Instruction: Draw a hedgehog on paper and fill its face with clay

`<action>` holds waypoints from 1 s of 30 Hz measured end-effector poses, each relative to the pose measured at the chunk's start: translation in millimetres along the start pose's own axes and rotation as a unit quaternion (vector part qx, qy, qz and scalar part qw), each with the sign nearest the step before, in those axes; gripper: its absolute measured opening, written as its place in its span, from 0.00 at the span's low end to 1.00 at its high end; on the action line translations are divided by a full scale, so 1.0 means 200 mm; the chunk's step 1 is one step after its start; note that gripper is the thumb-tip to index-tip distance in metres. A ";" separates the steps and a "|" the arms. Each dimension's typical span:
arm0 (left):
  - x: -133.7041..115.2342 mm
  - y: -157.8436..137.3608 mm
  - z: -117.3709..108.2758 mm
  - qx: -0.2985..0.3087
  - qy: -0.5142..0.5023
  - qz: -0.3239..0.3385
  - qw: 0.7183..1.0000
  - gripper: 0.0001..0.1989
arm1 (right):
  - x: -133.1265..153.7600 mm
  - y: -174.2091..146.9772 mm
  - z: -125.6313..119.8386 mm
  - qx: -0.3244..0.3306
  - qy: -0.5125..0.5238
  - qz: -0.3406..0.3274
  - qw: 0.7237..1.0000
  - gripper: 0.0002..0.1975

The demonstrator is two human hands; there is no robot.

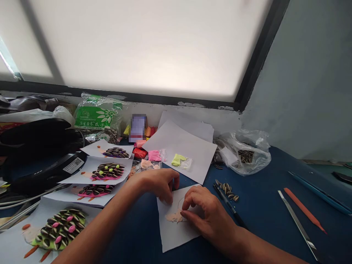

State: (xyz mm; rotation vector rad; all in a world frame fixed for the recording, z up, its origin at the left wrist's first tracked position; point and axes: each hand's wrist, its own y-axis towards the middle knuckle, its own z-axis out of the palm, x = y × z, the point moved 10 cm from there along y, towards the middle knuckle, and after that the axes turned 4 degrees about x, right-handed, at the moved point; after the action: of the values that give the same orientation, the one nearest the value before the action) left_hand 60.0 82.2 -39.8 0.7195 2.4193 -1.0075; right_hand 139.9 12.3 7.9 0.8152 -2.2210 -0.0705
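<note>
Blue counter (260, 234): carries the whole spread, with the work near the middle of its front part.
Hedgehog pictures (62, 229): four paper sheets at the left, overlapping, the snouts pointing left.
White work sheet (172, 242): flat on the counter under both hands, set slightly askew.
Right hand (207, 211): thumb and forefinger tips close together at the clay's edge — whether they are clamped on it, I cannot tell.
Left hand (161, 184): bent over the sheet's upper left edge, thumb and forefinger apart, nothing visible between them.
Black pen (227, 201): lies aslant just right of the sheet.
Peach clay (172, 217): on the sheet, below a drawn outline (179, 203); long axis roughly left to right, narrow end left, right end hidden by fingers.
Step in hand: apparently shaping the clay onto the drawing — the next move seems to call for light fingertip pressure and a steadied sheet.
Sunflower seeds (227, 189): loose, beside the pen.
</note>
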 end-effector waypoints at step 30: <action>0.00 -0.01 0.00 0.003 -0.011 -0.006 1.000 0.19 | 0.07 -0.02 0.07 0.005 -0.198 -0.134 0.971 0.07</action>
State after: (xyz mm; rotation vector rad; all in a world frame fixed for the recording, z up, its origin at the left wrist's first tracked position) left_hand 59.7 80.8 -38.9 0.6924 2.4056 -1.0217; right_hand 124.4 -2.0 5.8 1.1873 -2.4630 -0.3834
